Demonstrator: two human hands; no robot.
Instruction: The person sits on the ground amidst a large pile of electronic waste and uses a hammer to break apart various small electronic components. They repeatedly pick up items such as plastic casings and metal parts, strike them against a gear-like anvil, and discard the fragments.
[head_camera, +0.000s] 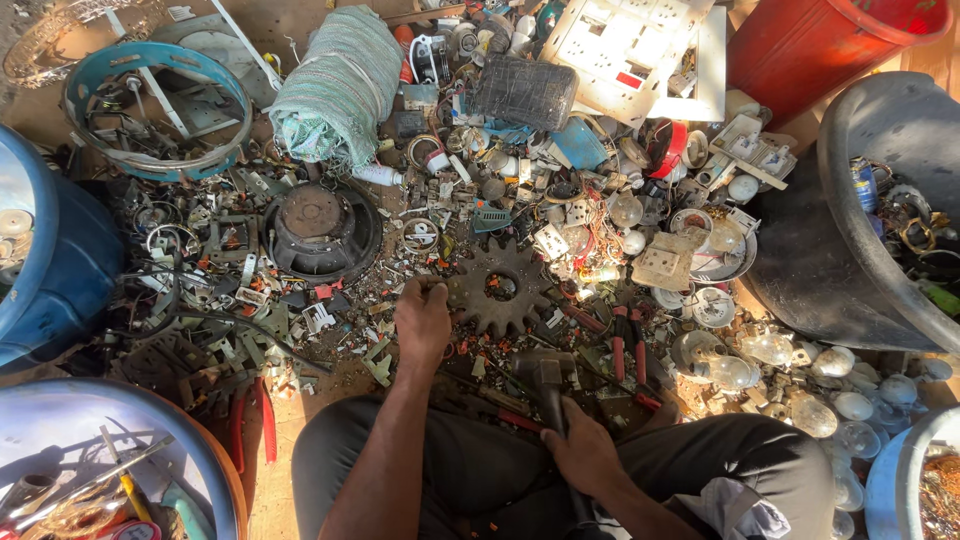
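Note:
My left hand (422, 318) reaches forward into the scrap on the ground, fingers closed on a small part beside a large rusty gear wheel (500, 288). What the small part is cannot be made out. My right hand (578, 452) grips the handle of a dark hammer (545, 372), whose head lies just below the gear. Red-handled pliers (628, 350) lie to the right of the hammer head. My knees in dark trousers frame the bottom of the view.
An old speaker (318, 228) lies left of the gear. A rolled green cloth (338, 85), a white switch panel (640, 50), a red bucket (820, 45), a black tub (840, 230), blue tubs (60, 260) and several light bulbs (790, 365) surround the scrap pile.

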